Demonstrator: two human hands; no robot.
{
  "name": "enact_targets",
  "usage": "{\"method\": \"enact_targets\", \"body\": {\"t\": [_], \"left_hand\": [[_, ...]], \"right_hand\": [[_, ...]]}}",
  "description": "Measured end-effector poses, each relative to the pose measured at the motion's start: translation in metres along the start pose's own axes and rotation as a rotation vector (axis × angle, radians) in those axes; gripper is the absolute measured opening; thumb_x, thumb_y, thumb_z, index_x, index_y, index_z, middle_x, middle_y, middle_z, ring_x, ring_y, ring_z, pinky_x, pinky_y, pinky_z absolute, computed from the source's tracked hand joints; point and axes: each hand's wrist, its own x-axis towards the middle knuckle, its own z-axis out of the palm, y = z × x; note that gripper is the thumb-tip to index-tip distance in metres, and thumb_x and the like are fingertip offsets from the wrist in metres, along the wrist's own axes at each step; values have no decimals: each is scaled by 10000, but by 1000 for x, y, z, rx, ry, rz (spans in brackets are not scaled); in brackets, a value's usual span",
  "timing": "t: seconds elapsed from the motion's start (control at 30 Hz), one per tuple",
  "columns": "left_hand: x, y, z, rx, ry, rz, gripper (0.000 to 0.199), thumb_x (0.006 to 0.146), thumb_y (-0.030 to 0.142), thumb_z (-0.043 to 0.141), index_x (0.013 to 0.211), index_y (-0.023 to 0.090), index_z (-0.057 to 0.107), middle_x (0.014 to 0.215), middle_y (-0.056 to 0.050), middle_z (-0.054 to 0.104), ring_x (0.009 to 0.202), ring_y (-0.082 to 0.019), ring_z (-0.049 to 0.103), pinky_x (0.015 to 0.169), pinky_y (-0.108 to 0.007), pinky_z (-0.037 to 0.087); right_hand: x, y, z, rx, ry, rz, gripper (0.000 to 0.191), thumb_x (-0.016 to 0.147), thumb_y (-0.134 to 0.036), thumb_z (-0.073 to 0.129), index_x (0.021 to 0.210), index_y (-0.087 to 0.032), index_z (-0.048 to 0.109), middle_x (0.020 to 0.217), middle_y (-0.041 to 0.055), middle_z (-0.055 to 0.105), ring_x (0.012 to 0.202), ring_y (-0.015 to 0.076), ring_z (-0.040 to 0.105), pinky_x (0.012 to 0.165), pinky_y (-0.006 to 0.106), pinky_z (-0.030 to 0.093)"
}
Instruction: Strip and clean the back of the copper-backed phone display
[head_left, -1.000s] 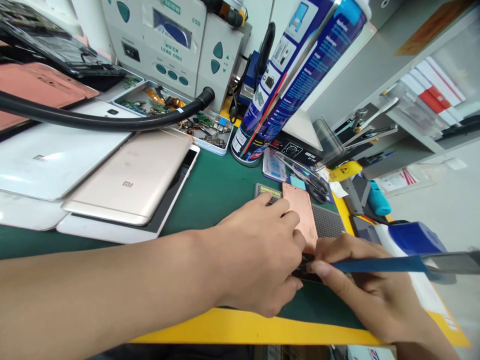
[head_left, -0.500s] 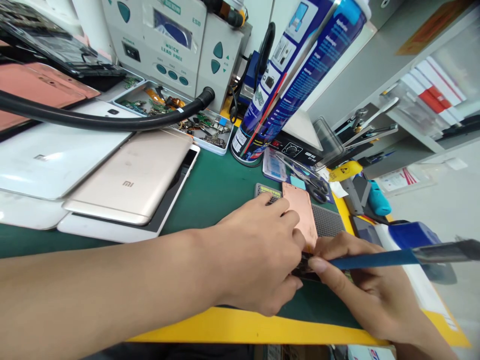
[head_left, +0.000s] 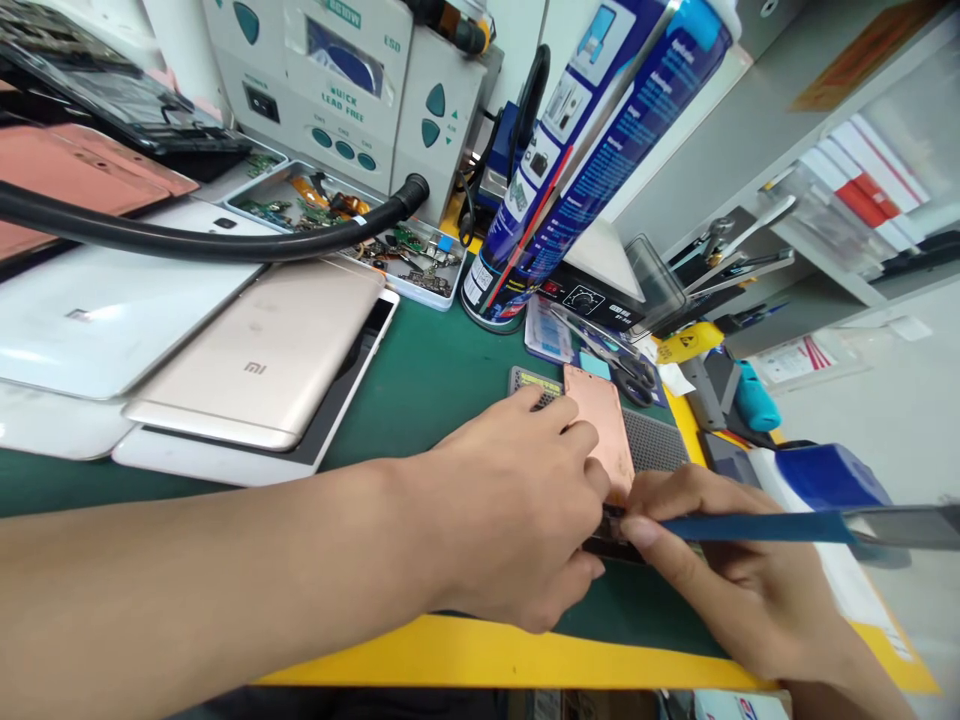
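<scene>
My left hand (head_left: 517,500) is closed on the near left edge of an opened phone with a copper-coloured panel (head_left: 600,420). The phone lies over a grey perforated pad (head_left: 656,442) on the green mat (head_left: 427,350). Its dark near end (head_left: 611,545) shows between my hands. My right hand (head_left: 735,570) pinches a thin tool with a blue handle (head_left: 757,527) between thumb and forefinger, right at that dark end. The tool's tip is hidden by the fingers. Its broad grey end points right.
A blue spray can (head_left: 592,150) stands behind the hands, near scissors (head_left: 634,375). Several phone shells, among them a gold one (head_left: 262,350), lie at left. A parts tray (head_left: 427,290), a black hose (head_left: 225,243) and a soldering station (head_left: 337,90) are at the back.
The outer end of the blue-handled tool has tipped slightly down. My right thumb has shifted very slightly. My left hand holds its place.
</scene>
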Motion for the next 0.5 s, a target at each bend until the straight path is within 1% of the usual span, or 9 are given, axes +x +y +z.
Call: {"method": "enact_targets", "body": {"t": [0.07, 0.17, 0.3, 0.4, 0.5], "left_hand": [[0, 0, 0, -1, 4, 1, 454, 935, 503, 555, 1110, 126, 739, 1121, -160, 687, 1118, -367, 558, 995, -546, 429], [1, 0, 0, 0, 2, -2, 448, 938, 492, 553, 1124, 128, 736, 1114, -158, 692, 1130, -369, 561, 996, -540, 432], [1, 0, 0, -3, -3, -4, 450, 938, 496, 548, 1112, 130, 742, 1126, -157, 691, 1130, -369, 563, 996, -539, 435], [0, 0, -1, -4, -3, -4, 461, 944, 496, 542, 1143, 127, 733, 1132, -158, 689, 1141, -368, 558, 1005, -538, 430], [0, -1, -1, -5, -11, -3, 457, 949, 495, 533, 1127, 127, 738, 1136, -160, 688, 1135, -368, 556, 1010, -543, 425]], "right_hand": [[0, 0, -1, 2, -15, 8, 112, 963, -179, 611, 894, -258, 573, 756, -19, 628, 678, 163, 630, 615, 298, 492], [0, -2, -2, 2, 12, 31, 116, 958, -159, 615, 917, -262, 583, 781, -13, 643, 689, 167, 634, 621, 302, 496], [0, -2, -2, 18, -13, 10, 118, 960, -174, 612, 878, -253, 582, 742, -6, 627, 660, 174, 628, 592, 306, 490], [0, -1, -2, -1, 20, 35, 116, 960, -166, 615, 896, -256, 578, 764, -3, 640, 664, 170, 626, 592, 304, 486], [-1, -1, -3, -3, -10, 17, 120, 960, -179, 620, 884, -261, 578, 761, -11, 642, 682, 170, 638, 611, 301, 493]]}}
